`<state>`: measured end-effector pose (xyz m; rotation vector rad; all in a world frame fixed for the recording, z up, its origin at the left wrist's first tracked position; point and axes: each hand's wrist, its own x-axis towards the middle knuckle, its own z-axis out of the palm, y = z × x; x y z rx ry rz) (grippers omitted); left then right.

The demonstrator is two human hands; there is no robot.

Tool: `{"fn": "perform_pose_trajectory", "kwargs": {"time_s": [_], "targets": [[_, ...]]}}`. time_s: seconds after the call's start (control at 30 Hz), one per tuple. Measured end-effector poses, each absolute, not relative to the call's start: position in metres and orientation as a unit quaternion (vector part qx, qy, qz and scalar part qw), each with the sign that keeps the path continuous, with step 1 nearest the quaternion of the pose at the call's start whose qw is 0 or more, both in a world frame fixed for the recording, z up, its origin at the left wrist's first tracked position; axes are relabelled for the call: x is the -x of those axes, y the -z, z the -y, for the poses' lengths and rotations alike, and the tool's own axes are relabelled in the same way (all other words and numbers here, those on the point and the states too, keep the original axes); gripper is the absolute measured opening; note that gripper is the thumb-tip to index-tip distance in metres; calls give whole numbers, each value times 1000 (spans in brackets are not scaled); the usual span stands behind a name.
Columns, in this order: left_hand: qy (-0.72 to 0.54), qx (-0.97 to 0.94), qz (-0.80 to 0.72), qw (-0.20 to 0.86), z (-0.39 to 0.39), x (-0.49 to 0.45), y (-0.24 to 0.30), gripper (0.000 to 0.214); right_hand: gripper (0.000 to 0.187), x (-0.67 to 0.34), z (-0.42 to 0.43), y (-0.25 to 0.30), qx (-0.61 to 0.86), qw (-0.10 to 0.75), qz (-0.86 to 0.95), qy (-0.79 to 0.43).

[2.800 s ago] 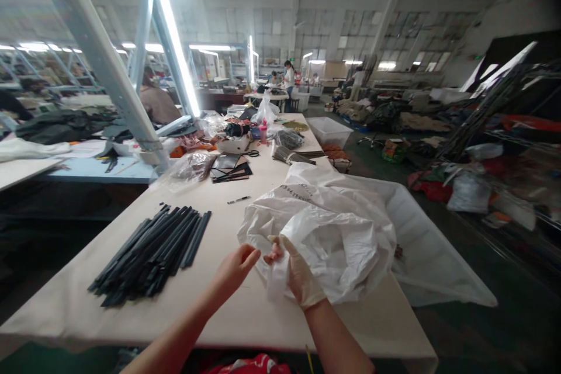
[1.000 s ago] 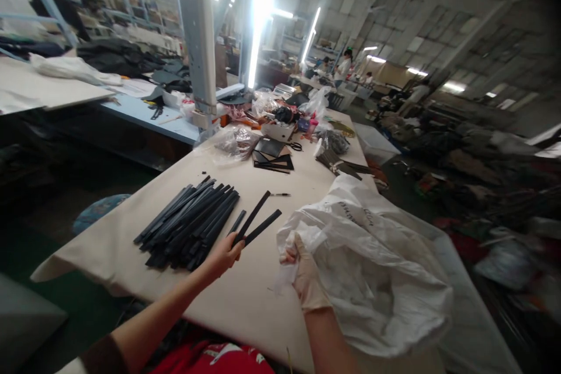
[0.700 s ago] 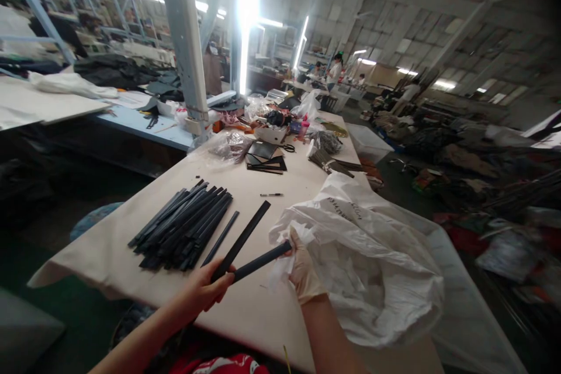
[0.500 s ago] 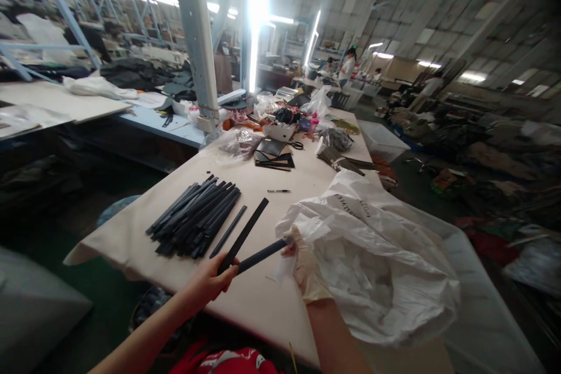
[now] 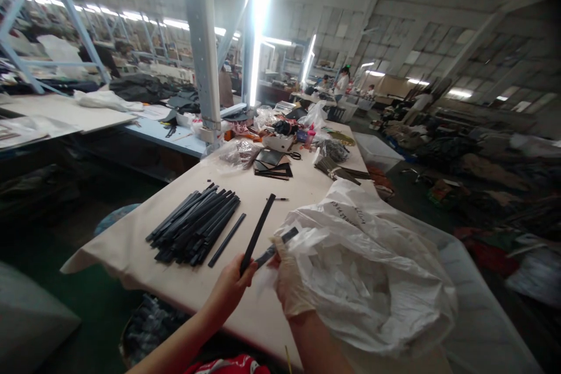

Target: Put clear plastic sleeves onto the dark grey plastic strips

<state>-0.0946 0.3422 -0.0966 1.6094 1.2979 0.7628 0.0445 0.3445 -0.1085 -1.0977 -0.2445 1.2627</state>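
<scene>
My left hand (image 5: pixel 231 287) is bare and closed on the near ends of two black strips (image 5: pixel 258 232), which fan out away from me. My gloved right hand (image 5: pixel 287 286) is closed on a small white cloth (image 5: pixel 264 279) and on the lower strip (image 5: pixel 280 243), right beside the left hand. A big crumpled white plastic bag (image 5: pixel 372 269) lies against the right hand. A pile of several more black strips (image 5: pixel 195 225) rests on the beige table (image 5: pixel 144 257), to the left of both hands.
Farther along the table lie a pen (image 5: pixel 280 199), black flat pieces (image 5: pixel 272 163), scissors (image 5: pixel 294 155), clear bags and a white tray (image 5: pixel 278 142). A grey steel post (image 5: pixel 205 58) stands at the table's left edge. People work at distant tables (image 5: pixel 342 82).
My left hand took two strips from the pile and drew them toward me. My right hand let go of the bag's edge and came onto the lower strip with the cloth.
</scene>
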Motion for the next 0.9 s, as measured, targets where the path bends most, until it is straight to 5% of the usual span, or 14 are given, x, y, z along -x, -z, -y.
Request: {"fn": "perform_pose_trajectory", "kwargs": {"time_s": [0.27,0.63,0.9], "targets": [[-288,-644,-538,461,-350,82,118,27,33,-56,-353,128,458,698,59,-547],[-260,-569,-613,482,-415,71,194,26,34,-89,-368,161,377,631,3,-678],[-210,-603,-568,519,-442,51,182,36,23,-96,-374,178,479,664,38,-573]]}}
